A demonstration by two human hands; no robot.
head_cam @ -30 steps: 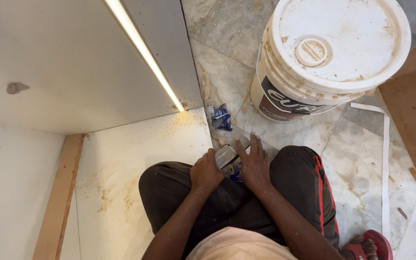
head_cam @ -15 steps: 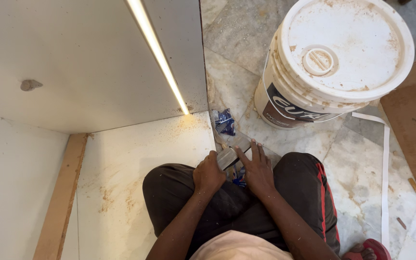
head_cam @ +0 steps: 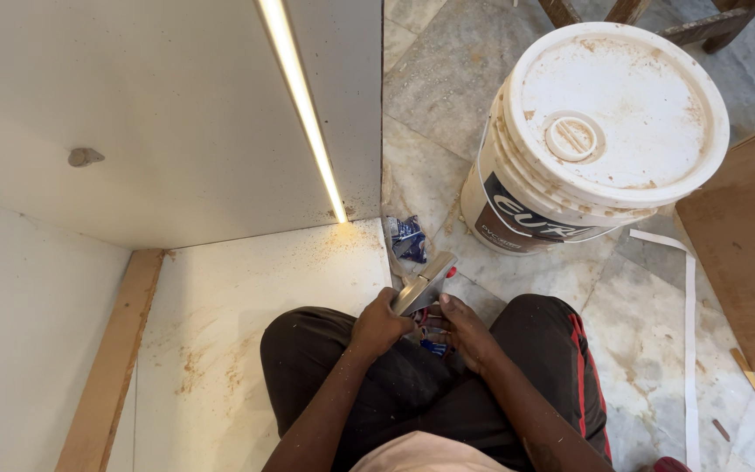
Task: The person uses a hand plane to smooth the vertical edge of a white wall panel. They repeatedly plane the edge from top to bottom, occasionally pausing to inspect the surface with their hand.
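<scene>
I sit cross-legged on the floor in dark trousers. My left hand [head_cam: 379,325] grips a flat silver metal piece [head_cam: 425,282] that looks like a hinge, with a small red tip at its far end. My right hand [head_cam: 463,330] is curled just beside it, fingers bent around small blue-and-white items [head_cam: 434,346] near my lap; what exactly they are I cannot tell. A crumpled blue-and-white wrapper [head_cam: 407,238] lies on the floor just beyond the metal piece.
A large white lidded bucket [head_cam: 605,131] stands on the marble floor ahead right. A white cabinet panel [head_cam: 159,114] with a lit strip light [head_cam: 303,109] rises on the left. A wooden batten [head_cam: 111,363], sawdust, a brown board [head_cam: 744,253] and a white edge strip [head_cam: 690,350] lie around.
My left hand has lifted the metal piece up and forward from between my hands, so it now points toward the bucket. The camera has shifted slightly.
</scene>
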